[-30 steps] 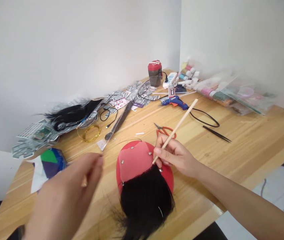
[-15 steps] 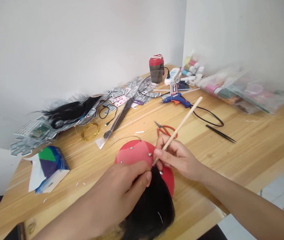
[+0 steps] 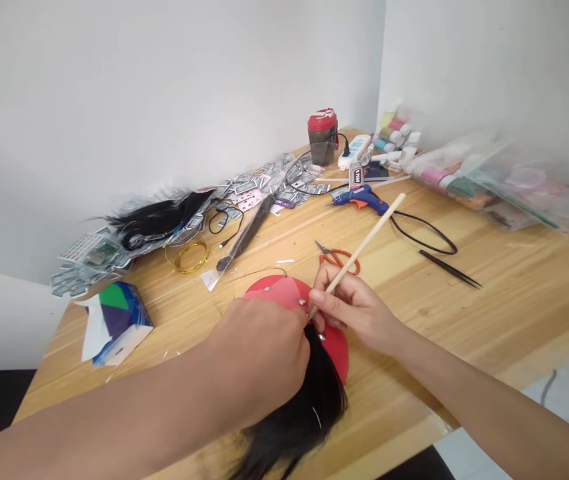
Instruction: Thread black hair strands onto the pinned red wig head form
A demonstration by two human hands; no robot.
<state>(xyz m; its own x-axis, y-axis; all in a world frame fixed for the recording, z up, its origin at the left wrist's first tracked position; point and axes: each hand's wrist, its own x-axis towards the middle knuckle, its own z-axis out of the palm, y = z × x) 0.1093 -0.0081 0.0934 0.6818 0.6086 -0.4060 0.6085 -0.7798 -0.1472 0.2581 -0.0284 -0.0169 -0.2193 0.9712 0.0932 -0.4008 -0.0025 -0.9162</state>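
Note:
A red dome-shaped form (image 3: 337, 350) with small metal pins stands near the wooden table's front edge, with black hair (image 3: 309, 410) covering its near side. My left hand (image 3: 259, 357) lies on top of the form, fingers curled down onto the hair, whose edge they hide. My right hand (image 3: 351, 310) pinches a long wooden stick (image 3: 364, 243) like a pen, its lower tip at the hairline beside my left fingertips.
Red-handled scissors (image 3: 337, 255) lie just behind the form. Farther back are a blue glue gun (image 3: 364, 198), black tweezers (image 3: 449, 269), a gold wire coil (image 3: 191, 255), a black hair bundle (image 3: 157, 217), a red-lidded jar (image 3: 323, 137) and clear boxes of supplies (image 3: 504, 183).
My left hand came in from the lower left and settled on the hair on top of the red form. My right hand has kept the stick at the hairline.

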